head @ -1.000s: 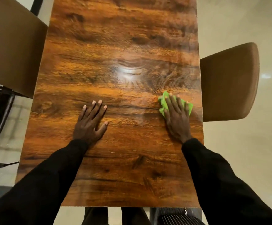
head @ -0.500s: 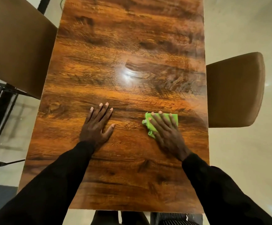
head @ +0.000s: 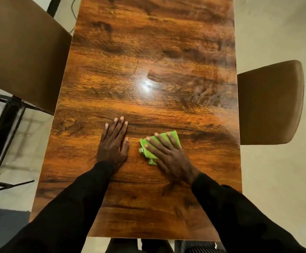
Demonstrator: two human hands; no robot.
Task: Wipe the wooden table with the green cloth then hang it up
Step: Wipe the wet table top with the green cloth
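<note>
**Finger state.** The fingers [head: 158,143] of the right hand [head: 170,157] are straight and spread. They press flat on the green cloth [head: 148,155] and do not curl round it or pinch it. The fingers [head: 120,128] of the left hand [head: 113,145] are also straight, close together and flat on the bare wood. They hold nothing.

**Cloth position.** The cloth lies bunched under the right palm and fingers, in contact with the table [head: 148,52]. Green shows between the fingers, past the fingertips on the far side, and beside the thumb. The cloth sits at about the middle of the table's width, in the nearer half, just beside the left hand but not touching it.

**Progress.**
- Wiping: judged to be under way, since the cloth is loaded against the surface in a working posture. Faint curved streaks show on the gloss to the right of the light reflection [head: 146,85], which suggests that area is already covered. The near strip by the sleeves shows no such marks; whether it is done cannot be told.
- Hanging: not yet done. No hook, rail or rack is in view, so the place for it cannot be named.

**Surroundings.** One brown chair [head: 20,52] stands at the table's left edge and another [head: 269,103] at its right edge.
</note>
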